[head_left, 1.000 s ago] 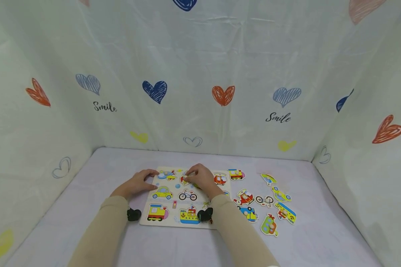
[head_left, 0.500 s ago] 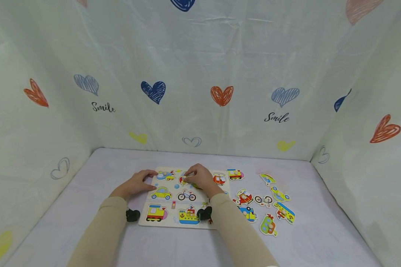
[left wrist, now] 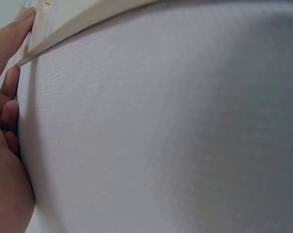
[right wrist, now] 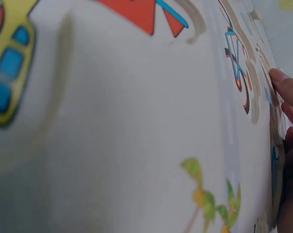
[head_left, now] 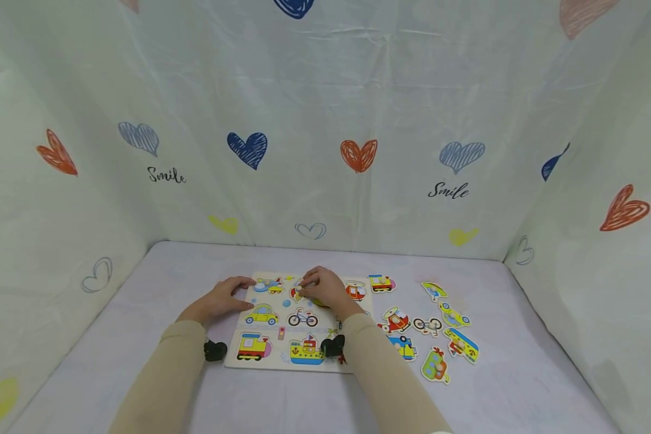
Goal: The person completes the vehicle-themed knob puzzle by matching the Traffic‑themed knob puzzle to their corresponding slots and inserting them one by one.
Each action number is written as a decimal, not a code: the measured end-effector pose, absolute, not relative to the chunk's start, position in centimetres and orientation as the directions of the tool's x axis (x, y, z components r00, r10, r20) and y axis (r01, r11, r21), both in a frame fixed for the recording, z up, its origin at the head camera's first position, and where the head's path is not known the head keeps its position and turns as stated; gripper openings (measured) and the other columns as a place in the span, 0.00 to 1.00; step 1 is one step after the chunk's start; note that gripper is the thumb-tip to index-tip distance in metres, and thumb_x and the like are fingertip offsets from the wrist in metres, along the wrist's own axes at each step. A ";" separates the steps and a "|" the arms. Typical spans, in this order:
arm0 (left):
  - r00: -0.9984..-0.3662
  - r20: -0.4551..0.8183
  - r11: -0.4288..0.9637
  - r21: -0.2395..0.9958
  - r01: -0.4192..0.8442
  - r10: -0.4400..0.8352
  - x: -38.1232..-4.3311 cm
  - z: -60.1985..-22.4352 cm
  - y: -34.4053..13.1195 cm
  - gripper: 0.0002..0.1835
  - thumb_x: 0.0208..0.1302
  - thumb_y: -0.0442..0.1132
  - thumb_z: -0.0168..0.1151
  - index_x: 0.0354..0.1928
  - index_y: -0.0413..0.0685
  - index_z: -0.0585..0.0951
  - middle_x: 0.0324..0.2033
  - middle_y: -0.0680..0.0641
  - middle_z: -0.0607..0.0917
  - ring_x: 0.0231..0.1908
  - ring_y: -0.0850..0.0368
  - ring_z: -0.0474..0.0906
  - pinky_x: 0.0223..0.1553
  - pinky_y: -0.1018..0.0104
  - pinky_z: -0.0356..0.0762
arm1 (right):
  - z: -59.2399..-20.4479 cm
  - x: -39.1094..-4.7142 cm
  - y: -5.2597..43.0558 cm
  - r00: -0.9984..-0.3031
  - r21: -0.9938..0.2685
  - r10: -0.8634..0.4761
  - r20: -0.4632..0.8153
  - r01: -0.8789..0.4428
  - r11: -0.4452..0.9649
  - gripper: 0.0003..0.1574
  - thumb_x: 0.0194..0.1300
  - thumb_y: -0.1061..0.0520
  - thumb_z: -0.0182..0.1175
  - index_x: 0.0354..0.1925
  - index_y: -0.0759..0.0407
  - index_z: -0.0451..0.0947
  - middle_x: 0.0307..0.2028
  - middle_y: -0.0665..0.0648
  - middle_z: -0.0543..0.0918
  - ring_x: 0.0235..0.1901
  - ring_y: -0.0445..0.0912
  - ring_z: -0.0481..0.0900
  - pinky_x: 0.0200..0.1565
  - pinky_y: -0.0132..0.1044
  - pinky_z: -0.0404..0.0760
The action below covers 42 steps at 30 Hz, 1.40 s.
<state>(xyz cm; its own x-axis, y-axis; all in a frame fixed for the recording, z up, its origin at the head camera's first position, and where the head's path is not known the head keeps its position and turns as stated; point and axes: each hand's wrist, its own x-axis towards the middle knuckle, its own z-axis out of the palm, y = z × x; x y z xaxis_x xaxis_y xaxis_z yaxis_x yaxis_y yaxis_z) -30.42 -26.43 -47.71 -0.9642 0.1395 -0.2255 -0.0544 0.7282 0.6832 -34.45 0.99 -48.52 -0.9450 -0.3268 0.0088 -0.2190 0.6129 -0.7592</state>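
Note:
A pale puzzle board (head_left: 273, 360) printed with vehicles lies on the table. Along its left edge rests my left hand (head_left: 220, 299), thumb and forefinger spread and touching the board. In the left wrist view, the left hand's thumb (left wrist: 13, 39) lies on the board's face, other fingers beside the edge. My right hand (head_left: 327, 290) pinches a small red-and-yellow puzzle piece (head_left: 297, 293) at the top row, mostly hidden by the fingers. The right wrist view shows the right hand (right wrist: 289, 97) low over the board beyond the printed bicycle (right wrist: 237, 63).
Right of the board lie loose pieces: a train (head_left: 381, 283), a helicopter (head_left: 395, 320), a bicycle (head_left: 427, 326), a blue vehicle (head_left: 403, 348), a bus (head_left: 461, 345) and several others. A heart-printed curtain (head_left: 304, 193) stands behind the table.
Both hands stay almost in place, with the right hand still at the same piece. The whole head view has shifted slightly left.

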 end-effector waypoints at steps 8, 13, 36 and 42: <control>-0.962 -0.224 0.724 0.689 -0.043 0.155 -30.4 -47.2 -25.8 0.35 0.56 0.41 0.72 0.66 0.44 0.70 0.62 0.36 0.68 0.64 0.35 0.58 0.64 0.39 0.58 | -48.3 -34.3 1.7 -0.944 -0.770 -0.331 0.008 -0.217 0.600 0.08 0.58 0.51 0.71 0.38 0.50 0.87 0.47 0.45 0.78 0.43 0.41 0.75 0.46 0.40 0.75; -0.962 -0.214 0.724 0.689 -0.028 0.167 -30.4 -47.1 -25.5 0.35 0.57 0.40 0.71 0.66 0.44 0.70 0.62 0.37 0.68 0.64 0.36 0.58 0.65 0.40 0.58 | -47.8 -34.2 1.9 -0.944 -0.742 -0.328 0.017 -0.232 0.629 0.07 0.59 0.51 0.71 0.37 0.49 0.88 0.46 0.45 0.78 0.44 0.42 0.75 0.46 0.39 0.74; -0.955 -0.205 0.714 0.700 0.011 0.216 -30.3 -48.0 -26.3 0.34 0.56 0.42 0.72 0.64 0.43 0.71 0.59 0.37 0.70 0.63 0.35 0.60 0.63 0.37 0.58 | -47.7 -33.6 4.3 -0.960 -0.957 -0.248 -0.130 0.056 0.283 0.17 0.63 0.53 0.67 0.50 0.52 0.84 0.46 0.49 0.81 0.42 0.47 0.76 0.41 0.37 0.77; -0.954 -0.190 0.717 0.697 0.034 0.230 -30.2 -47.5 -26.9 0.35 0.56 0.44 0.72 0.64 0.42 0.70 0.59 0.35 0.69 0.62 0.33 0.59 0.63 0.35 0.57 | -46.3 -33.4 6.0 -0.964 -0.933 -0.237 -0.123 0.030 0.360 0.19 0.63 0.53 0.67 0.52 0.52 0.83 0.48 0.46 0.82 0.43 0.45 0.78 0.43 0.37 0.78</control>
